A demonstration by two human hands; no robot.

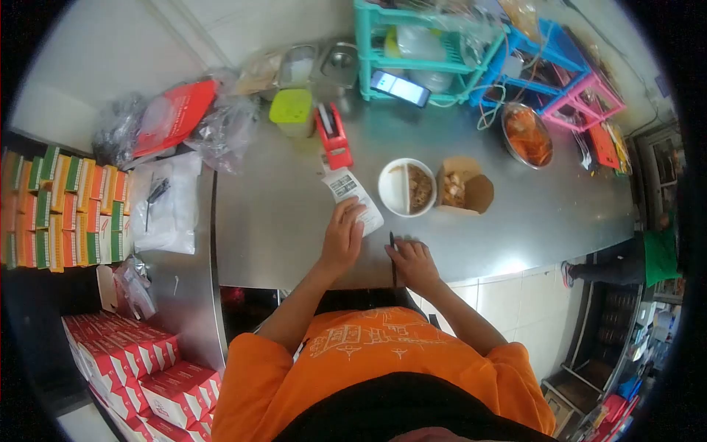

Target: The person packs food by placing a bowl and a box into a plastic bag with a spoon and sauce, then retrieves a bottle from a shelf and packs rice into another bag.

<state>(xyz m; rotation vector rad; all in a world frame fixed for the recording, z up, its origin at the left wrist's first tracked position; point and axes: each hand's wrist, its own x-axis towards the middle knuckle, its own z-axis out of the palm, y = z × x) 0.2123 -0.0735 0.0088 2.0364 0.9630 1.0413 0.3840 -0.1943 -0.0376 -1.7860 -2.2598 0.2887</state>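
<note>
A printed paper receipt (344, 184) lies on the steel counter, its upper end beside a red tool (333, 140) that looks like a stapler or tape dispenser. My left hand (343, 237) rests on the receipt's lower left part, fingers laid over the paper. Closed around a slim black pen (393, 274), my right hand (415, 264) is near the counter's front edge. Beyond my hands stand a round white bowl (395, 190), with a divider and brown food in one half, and an open kraft paper box (477, 193) holding pale food pieces.
Teal shelves (368, 55) with a lit phone (400, 88) stand at the back, beside blue and pink racks (582, 99). A metal bowl (527, 136) of orange food is at right. Stacked boxes (121, 353) fill the left. Another person (655, 258) stands far right.
</note>
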